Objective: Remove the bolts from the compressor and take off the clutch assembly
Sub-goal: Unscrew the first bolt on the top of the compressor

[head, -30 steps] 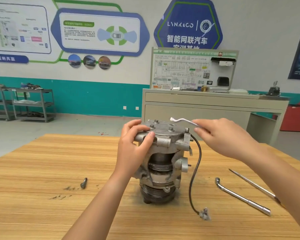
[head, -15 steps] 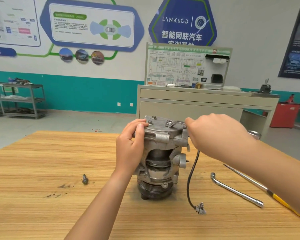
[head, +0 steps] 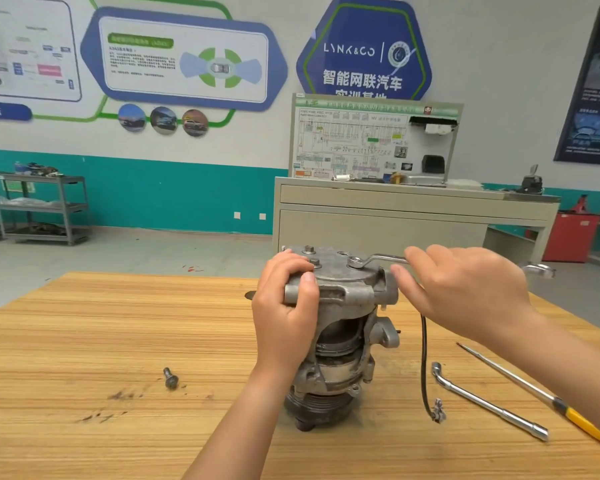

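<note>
Loosening a top bolt point(head: 356, 262) seems the step in hand: the right grip point(head: 465, 292) clasps the spanner point(head: 385, 258) ringed on it, and the left grip point(head: 284, 306) clutches the compressor point(head: 343, 296). The next move likely needs a braced, steady swing.

Left hand point(head: 284, 317) grips compressor point(head: 340, 327) — right hand point(head: 465, 292) holds wrench point(head: 378, 260).

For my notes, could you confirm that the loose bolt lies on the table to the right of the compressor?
Not quite: the head view shows the loose bolt lying on the table to the left of the compressor.
</note>
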Demonstrator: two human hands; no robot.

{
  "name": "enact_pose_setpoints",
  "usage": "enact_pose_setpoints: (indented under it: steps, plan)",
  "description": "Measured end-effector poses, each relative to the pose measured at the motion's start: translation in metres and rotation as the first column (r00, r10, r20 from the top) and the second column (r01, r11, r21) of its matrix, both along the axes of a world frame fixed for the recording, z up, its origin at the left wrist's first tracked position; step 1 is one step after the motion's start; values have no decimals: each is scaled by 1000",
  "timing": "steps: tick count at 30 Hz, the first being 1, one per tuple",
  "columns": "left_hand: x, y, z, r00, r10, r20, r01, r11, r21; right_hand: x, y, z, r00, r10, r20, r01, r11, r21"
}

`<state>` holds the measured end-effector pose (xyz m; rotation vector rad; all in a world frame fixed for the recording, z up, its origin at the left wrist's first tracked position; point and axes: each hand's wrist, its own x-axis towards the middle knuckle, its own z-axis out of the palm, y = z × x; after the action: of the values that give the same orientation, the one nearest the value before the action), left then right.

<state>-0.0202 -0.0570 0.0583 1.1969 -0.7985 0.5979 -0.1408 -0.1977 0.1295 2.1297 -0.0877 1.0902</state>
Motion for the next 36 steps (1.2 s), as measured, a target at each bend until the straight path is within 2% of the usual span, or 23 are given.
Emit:
enact_pose_setpoints:
  steps: [2,4,7,16,23,29,33,36]
  plan:
    - [0,-3,0,992,-55,-116,58,998,24,2,-1,-1,999,26,25,-26,1000,17]
    - [3,-2,0,984,-76,-160,87,994,62,3,-3,-2,998,52,46,-53,998,20]
    - [4,-1,0,986,-65,-151,81,991,104,6,-8,-2,994,75,83,-78,996,35]
    - [-1,-4,2,990,-62,-126,73,994,79,17,-20,-4,978,148,146,-164,980,108]
    - [-3,-5,3,992,-56,-116,69,991,115,16,-22,3,978,164,128,-179,978,108]
    - [-7,-6,3,992,-32,-123,47,991,126,16,-23,4,981,170,95,-185,966,182]
    - [-8,-3,3,983,-57,-175,80,988,131,12,-17,-1,993,106,60,-118,956,270]
    - [-9,-1,5,971,-86,-225,120,982,143,4,-9,4,998,58,-14,-53,968,244]
